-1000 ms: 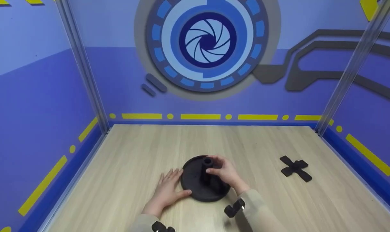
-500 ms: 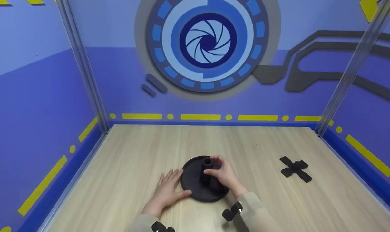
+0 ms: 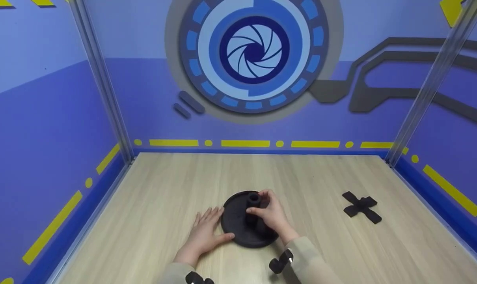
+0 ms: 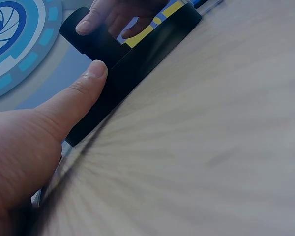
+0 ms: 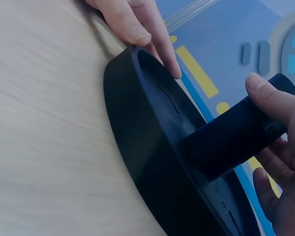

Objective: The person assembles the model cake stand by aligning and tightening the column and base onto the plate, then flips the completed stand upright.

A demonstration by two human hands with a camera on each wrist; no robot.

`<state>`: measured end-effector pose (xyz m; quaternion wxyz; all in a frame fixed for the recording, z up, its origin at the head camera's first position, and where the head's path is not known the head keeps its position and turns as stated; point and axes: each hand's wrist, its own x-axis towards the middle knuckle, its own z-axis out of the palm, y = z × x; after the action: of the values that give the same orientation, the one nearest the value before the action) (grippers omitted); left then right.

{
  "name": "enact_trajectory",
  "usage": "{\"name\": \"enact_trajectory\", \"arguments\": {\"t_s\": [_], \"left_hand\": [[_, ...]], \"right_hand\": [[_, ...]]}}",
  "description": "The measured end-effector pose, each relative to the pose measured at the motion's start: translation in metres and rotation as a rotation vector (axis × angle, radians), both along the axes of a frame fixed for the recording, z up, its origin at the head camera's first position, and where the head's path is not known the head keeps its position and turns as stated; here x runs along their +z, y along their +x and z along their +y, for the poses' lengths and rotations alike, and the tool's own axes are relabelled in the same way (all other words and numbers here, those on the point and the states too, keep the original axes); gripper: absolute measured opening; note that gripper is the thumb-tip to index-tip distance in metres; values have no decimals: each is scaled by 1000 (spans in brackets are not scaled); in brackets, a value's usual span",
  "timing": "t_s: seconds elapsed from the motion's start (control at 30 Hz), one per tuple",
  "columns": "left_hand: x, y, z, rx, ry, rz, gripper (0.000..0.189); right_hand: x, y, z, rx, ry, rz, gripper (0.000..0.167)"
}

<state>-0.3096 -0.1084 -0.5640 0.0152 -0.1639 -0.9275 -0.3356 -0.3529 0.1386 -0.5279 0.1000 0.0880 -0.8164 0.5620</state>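
Observation:
A round black base (image 3: 234,225) with a raised rim lies flat on the wooden table. From it rises a thick black tube (image 3: 253,200), hollow at the top and off the middle of the disc in the head view. My right hand (image 3: 274,213) grips this tube near its upper end, thumb on the front, fingers behind. In the right wrist view the tube (image 5: 236,135) meets the floor of the base. My left hand (image 3: 205,234) lies at the base's left side with fingers spread fairly straight. Its thumb (image 4: 78,98) touches the rim.
A black four-armed cross piece (image 3: 361,206) with a raised hub lies farther right on the table (image 3: 175,177). Blue and purple panels enclose the table at the back and both sides, with clear posts (image 3: 104,83) at the corners.
The right thumb has swung leftward around the front of the tube, and the right wrist has shifted slightly left and nearer. Left hand, base and cross piece stay in place.

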Motion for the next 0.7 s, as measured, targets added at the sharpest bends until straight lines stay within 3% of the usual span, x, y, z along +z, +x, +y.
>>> {"name": "enact_trajectory", "arguments": {"t_s": [0.27,0.47,0.6,0.7], "left_hand": [[0,1,0,-3,-2,13,100],[-1,0,0,1,1,5,100],[0,0,0,4,-7,7,100],[0,0,0,4,-10,7,99]], "right_hand": [[-3,-1,1,30,-2,28,57],[2,-4,14,192,-2,11,62],[9,-7,21,322,-32,-1,57],[12,-8,22,363,-45,-7,52]]}}
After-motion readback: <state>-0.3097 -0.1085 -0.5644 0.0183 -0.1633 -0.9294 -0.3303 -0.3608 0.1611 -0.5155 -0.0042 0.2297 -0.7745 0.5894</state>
